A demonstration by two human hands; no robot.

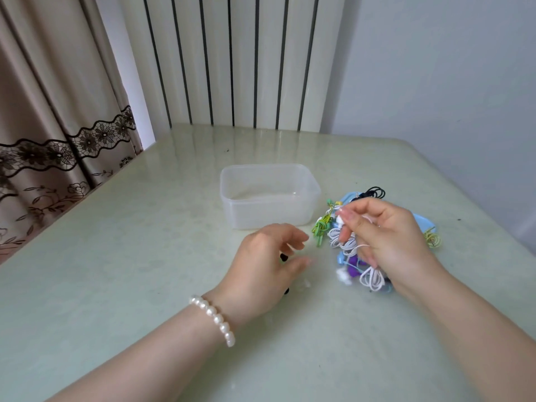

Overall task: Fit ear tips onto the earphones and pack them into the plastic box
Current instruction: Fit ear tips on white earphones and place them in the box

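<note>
A translucent plastic box [269,195] stands with nothing in it at the table's middle. Right of it lies a pile of coiled earphones [351,262] in green, white, purple, black and blue. My right hand [385,233] is above the pile and pinches a white earphone [340,219] by its bud, its cable hanging in loops. My left hand [266,265] hovers over the table in front of the box with loosely curled fingers. Small black ear tips [283,257] lie beside and under it; whether it holds one is unclear.
The pale green table [145,256] runs to a white ribbed radiator [232,59] at the back. A beige curtain with black lace [52,126] hangs at the left. A pearl bracelet [214,317] sits on my left wrist.
</note>
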